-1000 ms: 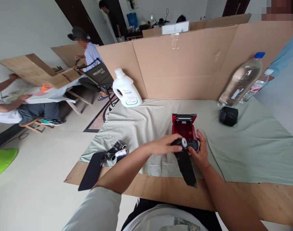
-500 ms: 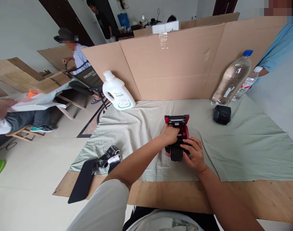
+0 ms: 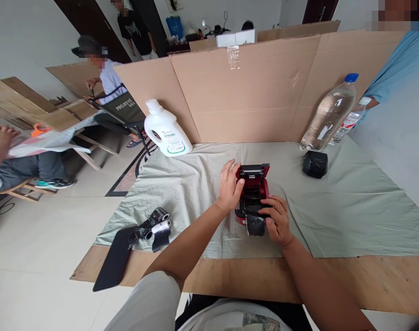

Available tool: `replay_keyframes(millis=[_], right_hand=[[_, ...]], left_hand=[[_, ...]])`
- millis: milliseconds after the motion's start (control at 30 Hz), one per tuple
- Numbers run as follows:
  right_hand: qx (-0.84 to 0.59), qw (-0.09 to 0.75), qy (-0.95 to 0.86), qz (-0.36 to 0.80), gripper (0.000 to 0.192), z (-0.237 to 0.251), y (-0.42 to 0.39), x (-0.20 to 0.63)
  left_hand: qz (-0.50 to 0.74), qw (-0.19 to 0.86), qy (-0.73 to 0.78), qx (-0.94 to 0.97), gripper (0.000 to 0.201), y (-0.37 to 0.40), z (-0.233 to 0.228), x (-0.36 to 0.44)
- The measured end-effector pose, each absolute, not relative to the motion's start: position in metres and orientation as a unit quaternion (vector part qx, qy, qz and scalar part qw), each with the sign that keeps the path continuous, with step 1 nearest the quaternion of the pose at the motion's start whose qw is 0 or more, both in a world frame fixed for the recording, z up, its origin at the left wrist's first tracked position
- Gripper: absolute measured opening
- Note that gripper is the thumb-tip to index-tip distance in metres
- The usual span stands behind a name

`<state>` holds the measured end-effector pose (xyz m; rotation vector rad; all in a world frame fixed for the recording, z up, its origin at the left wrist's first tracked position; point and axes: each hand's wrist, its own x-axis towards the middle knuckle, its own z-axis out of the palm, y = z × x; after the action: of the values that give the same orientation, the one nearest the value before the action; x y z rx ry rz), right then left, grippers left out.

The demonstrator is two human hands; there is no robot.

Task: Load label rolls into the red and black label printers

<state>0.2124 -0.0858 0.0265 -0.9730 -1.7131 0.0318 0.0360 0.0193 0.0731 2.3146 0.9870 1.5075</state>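
Lettering "PROJEYO" on a folding chair [image 3: 127, 108], mirrored, behind white jug [image 3: 166, 131].

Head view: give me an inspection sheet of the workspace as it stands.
Surface: pale green cloth over a wooden board, cardboard screen behind.
Job's things: red printer with its lid open; a dark strip hangs out at its front.
Clutter: white jug, two clear bottles, black box, foil-wrapped rolls and a black sheet at the board's left edge.
Grippers: left hand flat against the printer's left side; right hand fingers on its front, by the strip.
Cables: nothing seen on the table.
Surroundings: other people seated and standing at left; a blue sleeve at far right.
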Motion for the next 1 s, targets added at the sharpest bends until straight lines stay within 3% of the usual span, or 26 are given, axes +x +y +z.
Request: replay_keyframes(millis=[267,500,633,1000], right_hand=[[-0.463,0.557,-0.688,-0.037,0.007,0.022,-0.087,0.209],[-0.466,0.552,-0.691,-0.023,0.044,0.020,-0.082,0.209],[-0.462,0.539,-0.704,-0.010,0.050,0.016,-0.079,0.210],[-0.496,0.540,-0.679,-0.035,0.034,0.014,-0.075,0.208]], left_hand=[[0.537,0.169,0.309,0.767,0.045,-0.009,0.056,0.027],[0.525,0.133,0.319,0.778,0.043,-0.039,0.025,0.022],[0.526,0.087,0.323,0.782,0.043,-0.044,0.010,0.024],[0.518,0.054,0.367,0.770,0.040,-0.045,-0.005,0.026]])
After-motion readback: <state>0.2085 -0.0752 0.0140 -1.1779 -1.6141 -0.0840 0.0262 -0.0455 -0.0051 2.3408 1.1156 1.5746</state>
